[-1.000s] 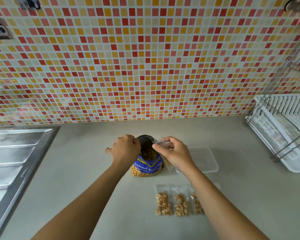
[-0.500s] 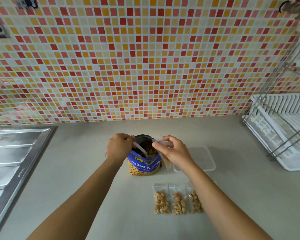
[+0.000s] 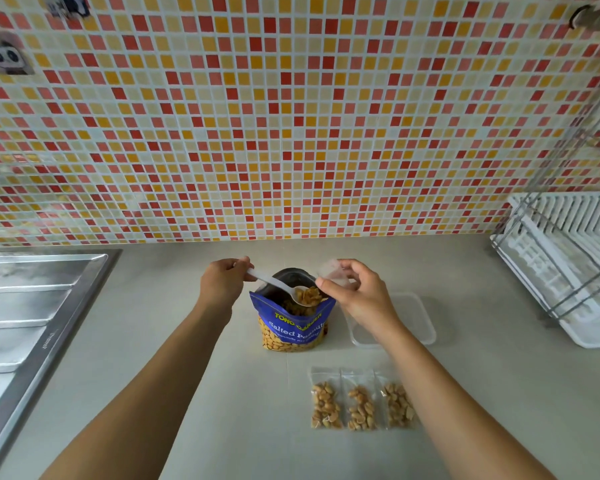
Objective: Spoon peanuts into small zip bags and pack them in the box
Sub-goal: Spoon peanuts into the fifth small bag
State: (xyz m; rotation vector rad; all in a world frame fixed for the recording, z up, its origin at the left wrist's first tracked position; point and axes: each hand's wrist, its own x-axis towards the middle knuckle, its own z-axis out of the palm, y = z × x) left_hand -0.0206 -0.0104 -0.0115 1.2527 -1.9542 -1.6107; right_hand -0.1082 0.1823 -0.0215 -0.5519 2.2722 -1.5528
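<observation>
Peanuts heap the spoon in left-hand fingers; right-hand fingers pinch the zip bag; tip slowly into its mouth.

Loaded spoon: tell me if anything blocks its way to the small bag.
Nothing visible does. The spoon, held by the left hand, sits just left of the empty zip bag the right hand pinches above the peanut pouch.
</observation>
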